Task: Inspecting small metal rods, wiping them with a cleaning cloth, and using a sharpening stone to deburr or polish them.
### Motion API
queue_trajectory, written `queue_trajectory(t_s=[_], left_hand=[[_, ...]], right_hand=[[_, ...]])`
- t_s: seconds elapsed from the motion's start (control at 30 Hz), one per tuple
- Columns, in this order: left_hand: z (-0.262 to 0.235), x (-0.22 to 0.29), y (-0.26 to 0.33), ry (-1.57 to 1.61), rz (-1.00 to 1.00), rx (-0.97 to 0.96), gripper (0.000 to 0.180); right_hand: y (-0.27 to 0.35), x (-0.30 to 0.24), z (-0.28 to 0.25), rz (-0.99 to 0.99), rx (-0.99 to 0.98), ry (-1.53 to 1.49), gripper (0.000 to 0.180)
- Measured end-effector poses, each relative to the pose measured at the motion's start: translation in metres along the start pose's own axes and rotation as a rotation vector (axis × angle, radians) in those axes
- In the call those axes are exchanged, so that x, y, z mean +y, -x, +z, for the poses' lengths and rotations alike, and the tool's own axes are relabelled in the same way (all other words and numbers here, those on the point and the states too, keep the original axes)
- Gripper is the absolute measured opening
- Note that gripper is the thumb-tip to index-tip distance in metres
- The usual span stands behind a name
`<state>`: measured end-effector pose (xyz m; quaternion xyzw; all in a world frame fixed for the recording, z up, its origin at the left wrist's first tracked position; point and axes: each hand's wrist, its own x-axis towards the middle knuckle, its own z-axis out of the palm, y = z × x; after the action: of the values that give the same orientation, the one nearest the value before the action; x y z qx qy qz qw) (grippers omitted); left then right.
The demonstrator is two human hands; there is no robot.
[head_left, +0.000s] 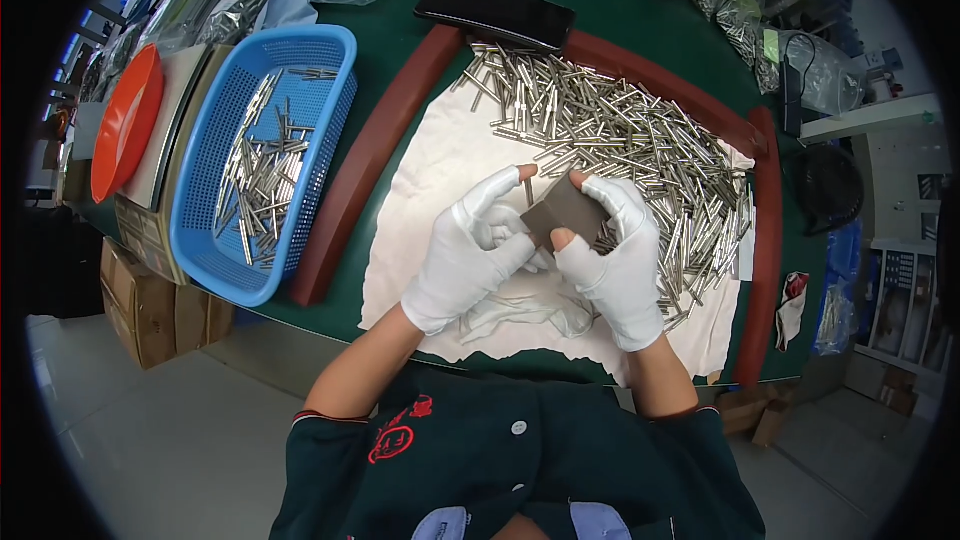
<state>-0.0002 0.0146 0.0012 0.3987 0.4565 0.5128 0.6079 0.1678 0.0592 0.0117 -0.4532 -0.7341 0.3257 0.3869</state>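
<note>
I pinch a grey abrasive block (566, 208) between both gloved hands over the white cloth (440, 155), my left hand (470, 255) clamped on its near-left edge, my right hand (615, 255) on its right, the metal pins (620, 140) heaped just beyond, far-right.

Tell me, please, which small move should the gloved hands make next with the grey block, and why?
Probably the left hand should draw the thin metal pin along the grey block. Both hands already pinch the block over the white cloth, with the right hand gripping it, and the pin seems to stand at its edge. The pin pile lies just behind.
</note>
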Motion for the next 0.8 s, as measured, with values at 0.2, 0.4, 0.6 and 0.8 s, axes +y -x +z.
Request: queue_trajectory(t_s=[0.2, 0.4, 0.6, 0.8], left_hand=[[0.003, 0.006, 0.000, 0.073, -0.006, -0.002, 0.062], [-0.001, 0.008, 0.001, 0.099, -0.063, -0.014, 0.063], [-0.003, 0.007, -0.002, 0.107, -0.121, -0.043, 0.066], [0.000, 0.009, -0.003, 0.140, -0.139, -0.027, 0.070]], right_hand=[[0.001, -0.006, -0.003, -0.050, 0.013, -0.058, 0.052], [-0.007, 0.004, -0.013, 0.205, 0.082, -0.161, 0.048], [-0.008, 0.004, -0.019, 0.261, 0.084, -0.244, 0.045], [-0.007, 0.004, -0.019, 0.336, 0.056, -0.380, 0.051]])
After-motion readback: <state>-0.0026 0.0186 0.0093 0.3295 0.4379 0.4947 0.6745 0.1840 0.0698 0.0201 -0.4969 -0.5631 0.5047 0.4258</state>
